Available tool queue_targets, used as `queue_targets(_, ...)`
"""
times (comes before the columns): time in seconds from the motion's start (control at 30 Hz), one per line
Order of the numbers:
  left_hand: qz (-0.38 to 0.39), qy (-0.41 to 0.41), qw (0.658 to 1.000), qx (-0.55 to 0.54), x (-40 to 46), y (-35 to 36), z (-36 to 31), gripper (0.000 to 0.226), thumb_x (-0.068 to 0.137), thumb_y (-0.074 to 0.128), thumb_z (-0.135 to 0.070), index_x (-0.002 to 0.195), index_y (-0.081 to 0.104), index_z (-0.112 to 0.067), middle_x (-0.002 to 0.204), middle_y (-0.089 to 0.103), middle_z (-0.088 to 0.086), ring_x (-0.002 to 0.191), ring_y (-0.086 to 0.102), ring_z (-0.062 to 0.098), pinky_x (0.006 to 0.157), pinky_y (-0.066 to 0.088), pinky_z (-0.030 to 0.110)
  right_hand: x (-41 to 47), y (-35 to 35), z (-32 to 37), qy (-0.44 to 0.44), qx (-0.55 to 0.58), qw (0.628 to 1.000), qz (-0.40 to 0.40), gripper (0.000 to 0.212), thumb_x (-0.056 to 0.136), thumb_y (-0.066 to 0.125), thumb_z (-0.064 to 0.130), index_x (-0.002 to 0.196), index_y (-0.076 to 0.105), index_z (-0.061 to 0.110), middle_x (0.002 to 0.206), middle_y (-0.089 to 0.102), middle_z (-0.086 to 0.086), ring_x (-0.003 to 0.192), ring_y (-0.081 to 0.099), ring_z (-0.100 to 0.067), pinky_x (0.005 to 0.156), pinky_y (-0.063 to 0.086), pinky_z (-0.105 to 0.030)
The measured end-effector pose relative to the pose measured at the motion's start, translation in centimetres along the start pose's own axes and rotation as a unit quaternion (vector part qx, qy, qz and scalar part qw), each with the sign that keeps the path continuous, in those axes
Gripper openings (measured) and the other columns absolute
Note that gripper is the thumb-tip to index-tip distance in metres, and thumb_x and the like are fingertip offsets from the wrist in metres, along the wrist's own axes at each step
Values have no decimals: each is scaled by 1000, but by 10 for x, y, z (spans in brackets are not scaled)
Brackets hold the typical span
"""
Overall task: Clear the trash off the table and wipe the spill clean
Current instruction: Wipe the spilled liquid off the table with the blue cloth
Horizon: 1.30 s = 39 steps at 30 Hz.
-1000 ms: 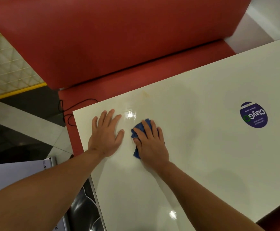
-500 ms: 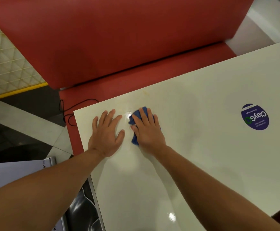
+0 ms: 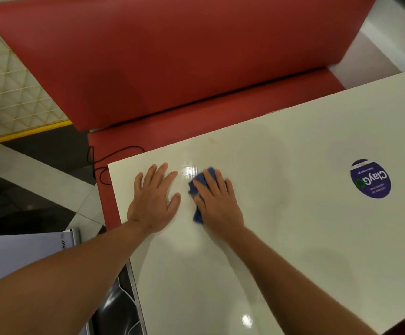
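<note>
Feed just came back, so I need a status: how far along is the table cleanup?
Done, apparently: no trash shows on the visible part of the table. In hand: the right hand presses a blue cloth flat near the far left corner, while the left hand lies flat beside it. Left: a faint yellowish smear near the far edge; the glare hides any remaining wetness.

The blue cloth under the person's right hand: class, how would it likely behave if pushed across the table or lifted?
The blue cloth looks crumpled and bunched under the right hand, so it is probably soft and would droop if lifted. The table is glossy with reflections, so the cloth likely slides easily when pressed flat. It cannot roll or tip.
</note>
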<state>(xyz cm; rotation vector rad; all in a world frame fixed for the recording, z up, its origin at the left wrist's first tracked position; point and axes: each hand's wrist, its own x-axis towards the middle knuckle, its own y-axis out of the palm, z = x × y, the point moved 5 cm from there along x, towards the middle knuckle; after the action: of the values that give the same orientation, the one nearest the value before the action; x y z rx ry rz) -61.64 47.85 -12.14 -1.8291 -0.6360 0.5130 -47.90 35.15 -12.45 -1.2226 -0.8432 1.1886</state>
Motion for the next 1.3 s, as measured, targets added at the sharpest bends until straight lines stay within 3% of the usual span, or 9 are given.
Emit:
queue_targets(0.23, 14, -6, 1000, 5, 1, -2, -1, 62, 98, 35, -52, 155, 35, -26, 168, 16, 1, 156, 5, 24, 125, 5, 54, -101, -8, -74, 26, 36, 999, -12, 47, 108, 36, 44, 146, 53, 22, 164, 34, -6, 155, 21, -33, 116, 30, -56)
queue_targets(0.4, 16, -5, 1000, 17, 2, -1, 0, 61, 100, 34, -52, 155, 34, -27, 168, 16, 1, 156, 6, 26, 125, 7, 56, -8, -49, -150, 146, -3, 988, -59, 42, 102, 29, 39, 137, 46, 21, 156, 31, -8, 143, 32, -51, 105, 39, -64)
queue_targets(0.5, 18, 0, 1000, 20, 2, -1, 0, 61, 100, 33, -51, 155, 34, -26, 168, 17, 2, 156, 7, 26, 125, 8, 56, 79, -58, -143, 205, 1, 978, -27, 68, 92, 15, 49, 146, 45, 20, 162, 27, -13, 148, 22, -48, 113, 29, -59)
queue_targets(0.6, 12, -3, 1000, 11, 1, -1, 0, 62, 99, 34, -50, 154, 35, -21, 168, 19, 2, 156, 9, 26, 125, 8, 56, 125, -45, -83, 131, -1, 991, -13, 71, 92, 14, 48, 151, 44, 22, 166, 25, -14, 153, 15, -45, 117, 22, -56)
queue_targets(0.67, 7, -6, 1000, 1, 1, -1, 1, 63, 98, 35, -49, 153, 37, -17, 167, 21, 3, 156, 11, 25, 125, 10, 56, 108, -28, -38, 41, -16, 999, 1, 59, 99, 31, 43, 153, 40, 22, 168, 21, -11, 155, 11, -42, 120, 20, -56)
queue_targets(0.87, -10, -5, 1000, -13, 1, -2, 0, 62, 97, 39, -45, 150, 41, -13, 165, 26, 6, 155, 15, 24, 125, 10, 54, -81, -6, -31, -87, 11, 996, 23, 47, 110, 34, 44, 152, 43, 27, 168, 23, -5, 157, 14, -32, 123, 17, -49)
queue_targets(1.1, -5, -5, 1000, -5, 4, 0, 3, 62, 97, 40, -46, 150, 40, -15, 166, 24, 5, 156, 12, 24, 125, 9, 55, -16, -46, -185, 130, -10, 991, -36, 46, 107, 28, 42, 141, 49, 20, 156, 36, -10, 147, 27, -41, 107, 36, -57)
queue_targets(1.2, 3, -5, 1000, -7, 4, 1, 2, 62, 97, 39, -46, 151, 38, -15, 167, 22, 4, 156, 10, 24, 125, 7, 54, 48, -47, -155, 197, -23, 979, -45, 52, 101, 26, 41, 144, 46, 23, 161, 29, -10, 148, 21, -43, 111, 32, -56)
queue_targets(1.3, 11, -5, 1000, -19, 3, 0, 3, 63, 96, 39, -47, 151, 37, -16, 166, 22, 4, 156, 11, 23, 125, 6, 53, 43, -24, -71, 129, -4, 991, -47, 56, 100, 26, 43, 150, 45, 26, 164, 30, -11, 153, 17, -40, 118, 25, -56)
